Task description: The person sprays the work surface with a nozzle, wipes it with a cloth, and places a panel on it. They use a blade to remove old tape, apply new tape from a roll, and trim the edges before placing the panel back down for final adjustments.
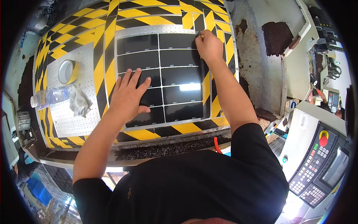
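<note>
A sheet of glossy black rectangular panels (181, 76), split by pale lines, lies flat on a perforated plate edged with yellow-and-black striped tape. My left hand (130, 91) rests spread on the left side of the panels, palm down, holding nothing. At their far right corner, my right hand (209, 46) is closed, thumb and fingers pressed together. A small dark bit shows at its fingertips, but I cannot make out what it is. Along the panels' right edge runs a narrow dark strip (204, 89), beside the striped tape (215, 106).
A tape roll (65, 72), a clear bottle (52, 97) lying on its side and a crumpled grey cloth (79, 100) sit on the white perforated area at left. A control panel with a red stop button (323, 141) stands at right, near a rust-patched metal wall (257, 48).
</note>
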Demonstrator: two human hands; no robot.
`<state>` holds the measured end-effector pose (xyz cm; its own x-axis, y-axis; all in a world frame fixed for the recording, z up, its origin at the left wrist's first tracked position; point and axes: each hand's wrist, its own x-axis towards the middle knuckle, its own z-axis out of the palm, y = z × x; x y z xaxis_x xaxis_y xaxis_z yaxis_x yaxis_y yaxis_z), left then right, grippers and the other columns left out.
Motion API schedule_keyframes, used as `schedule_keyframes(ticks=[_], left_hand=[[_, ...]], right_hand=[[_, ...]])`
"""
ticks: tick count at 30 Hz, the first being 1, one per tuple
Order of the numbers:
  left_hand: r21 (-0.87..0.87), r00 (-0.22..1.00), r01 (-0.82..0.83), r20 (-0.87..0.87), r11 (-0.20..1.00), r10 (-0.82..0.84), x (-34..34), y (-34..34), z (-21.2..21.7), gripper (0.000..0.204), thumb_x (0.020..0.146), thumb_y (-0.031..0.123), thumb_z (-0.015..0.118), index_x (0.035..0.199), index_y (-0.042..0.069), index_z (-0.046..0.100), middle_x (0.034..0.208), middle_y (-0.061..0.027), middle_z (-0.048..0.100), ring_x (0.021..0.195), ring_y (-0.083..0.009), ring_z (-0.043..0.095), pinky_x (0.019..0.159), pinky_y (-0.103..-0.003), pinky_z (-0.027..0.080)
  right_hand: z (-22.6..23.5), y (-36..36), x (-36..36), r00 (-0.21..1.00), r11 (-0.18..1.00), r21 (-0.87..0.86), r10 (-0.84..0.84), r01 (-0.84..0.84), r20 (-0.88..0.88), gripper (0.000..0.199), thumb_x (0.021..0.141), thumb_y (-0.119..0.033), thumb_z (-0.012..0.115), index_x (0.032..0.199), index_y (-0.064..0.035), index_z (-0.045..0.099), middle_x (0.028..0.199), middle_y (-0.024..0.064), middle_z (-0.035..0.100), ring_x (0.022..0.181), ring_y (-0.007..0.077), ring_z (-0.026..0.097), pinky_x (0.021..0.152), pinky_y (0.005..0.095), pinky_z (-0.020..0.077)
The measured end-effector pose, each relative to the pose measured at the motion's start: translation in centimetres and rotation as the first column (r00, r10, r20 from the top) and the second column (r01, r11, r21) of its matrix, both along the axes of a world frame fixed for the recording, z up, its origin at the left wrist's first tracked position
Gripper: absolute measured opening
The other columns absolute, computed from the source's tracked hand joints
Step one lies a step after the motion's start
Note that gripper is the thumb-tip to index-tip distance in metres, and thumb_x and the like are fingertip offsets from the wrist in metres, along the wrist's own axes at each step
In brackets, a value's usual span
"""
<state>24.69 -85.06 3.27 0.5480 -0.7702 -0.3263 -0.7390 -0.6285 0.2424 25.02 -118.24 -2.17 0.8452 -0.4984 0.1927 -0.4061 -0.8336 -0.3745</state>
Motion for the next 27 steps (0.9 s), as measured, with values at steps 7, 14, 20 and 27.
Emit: schedule_keyframes(ticks=[7,14,20,27], left_hand=[[0.003,1.0,0.003,-0.002,1.0,-0.003,0.0,0.0,0.0,0.095,0.069,0.046,0.087,0.15,0.022,0.044,0.161,-0.0142,0.03,0.15,-0.0373,0.027,0.121,-0.053,0.028],[0.01,1.0,0.003,0.004,1.0,-0.003,0.1,0.0,0.0,0.095,0.07,0.046,0.087,0.151,0.022,0.044,0.162,-0.014,0.03,0.15,-0.0374,0.027,0.121,-0.052,0.028],[-0.038,1.0,-0.01,0.007,0.999,0.011,-0.1,0.3,-0.1,0.097,0.065,0.04,0.091,0.149,0.022,0.046,0.161,-0.0131,0.031,0.149,-0.0384,0.029,0.12,-0.051,0.029],[-0.023,1.0,-0.002,-0.007,1.0,0.002,-0.3,0.3,-0.2,0.094,0.069,0.043,0.088,0.15,0.022,0.045,0.161,-0.0133,0.032,0.15,-0.0373,0.028,0.12,-0.052,0.029]], right_hand=[[0.2,-0.2,0.7,0.999,1.0,-0.02,-0.01,0.009,-0.054,0.021,0.087,-0.021,0.063,0.098,-0.0041,0.071,0.086,0.0211,0.072,0.082,0.0392,0.071,0.078,0.0468,0.0562],[0.8,-1.6,1.4,0.992,0.997,0.032,0.075,-0.072,-0.103,0.022,0.084,-0.021,0.063,0.092,-0.0028,0.073,0.087,0.0201,0.073,0.085,0.0394,0.07,0.079,0.0457,0.0558],[1.4,-1.2,0.2,0.989,0.988,0.151,0.063,-0.042,-0.136,0.025,0.083,-0.02,0.065,0.098,-0.0014,0.072,0.087,0.019,0.073,0.084,0.0349,0.071,0.079,0.0412,0.0557],[1.3,0.6,-4.4,0.989,0.976,0.216,0.057,-0.026,-0.138,0.025,0.084,-0.018,0.066,0.1,0.0006,0.071,0.086,0.0197,0.073,0.079,0.0324,0.072,0.075,0.0386,0.056]])
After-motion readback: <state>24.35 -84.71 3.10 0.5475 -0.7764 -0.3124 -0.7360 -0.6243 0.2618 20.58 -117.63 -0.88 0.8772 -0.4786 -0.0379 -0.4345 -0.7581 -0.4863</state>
